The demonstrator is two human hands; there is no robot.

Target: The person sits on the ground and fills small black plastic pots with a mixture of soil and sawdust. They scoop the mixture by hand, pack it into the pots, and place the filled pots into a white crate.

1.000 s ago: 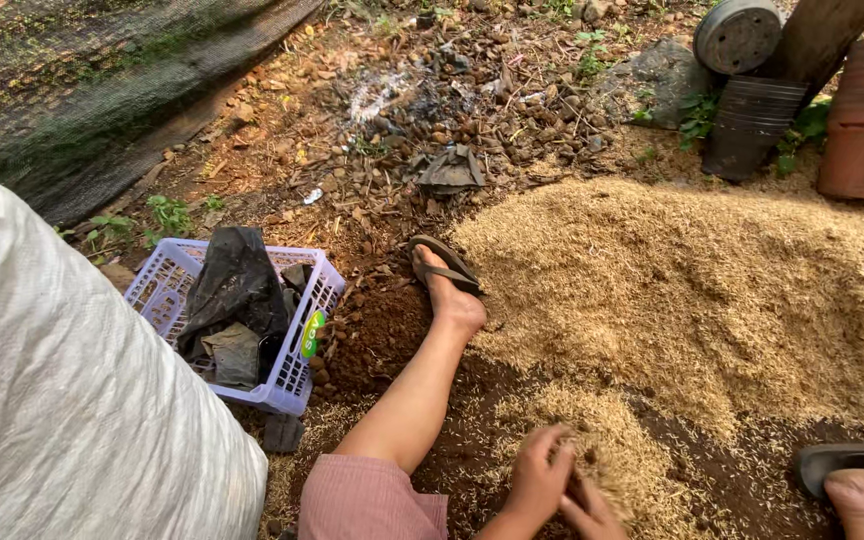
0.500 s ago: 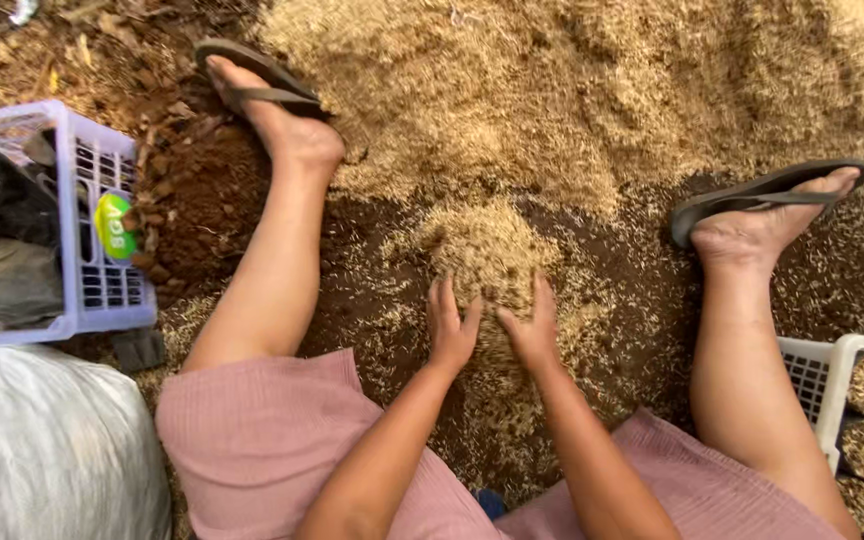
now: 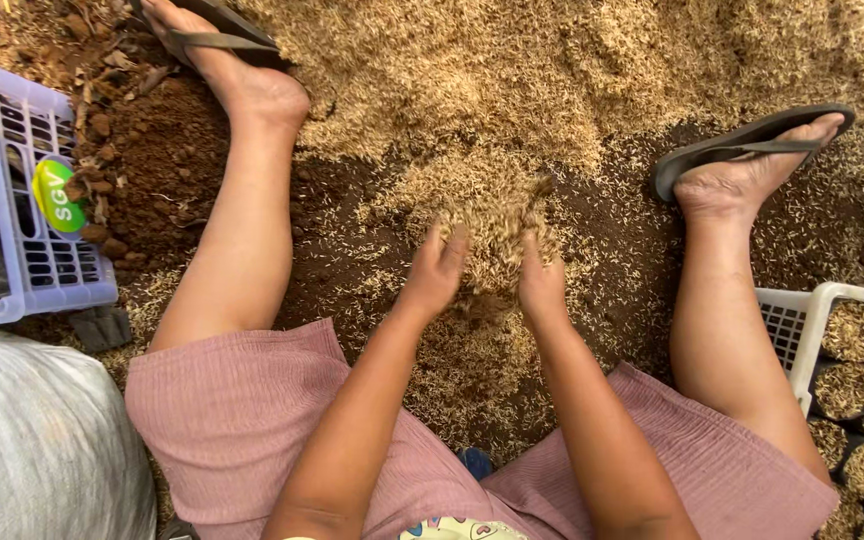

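Head view, person seated on the ground, legs spread.

- Left hand and right hand sit side by side at frame centre, palms facing, cupped around a clump of rice husk. Fingers curled and pressed together against the clump from both sides; fingertips are buried in it, so exact finger spacing is hidden.
- Clump sits between the hands, just above the dark soil. Main husk pile spreads from 11 to 2 o'clock, touching the clump's far edge.
- Left foot in a flip-flop at 11 o'clock; right foot in a flip-flop at 2 o'clock.
- Lavender plastic crate at 9 o'clock with dark bags inside and a green round label on its wall. White crate at 4 o'clock, holding husk-filled small pots.
- Grey-white sack at 7 o'clock. Pink shorts at the bottom edge.

Risks, my read:
- Husk is loose and light; with the hands cupped only from the sides, much would likely sift out underneath on a lift.
- Scooping too deep would drag soil clods into the husk.
- The right knee is near the white crate; a shift could nudge it and tip the pots.
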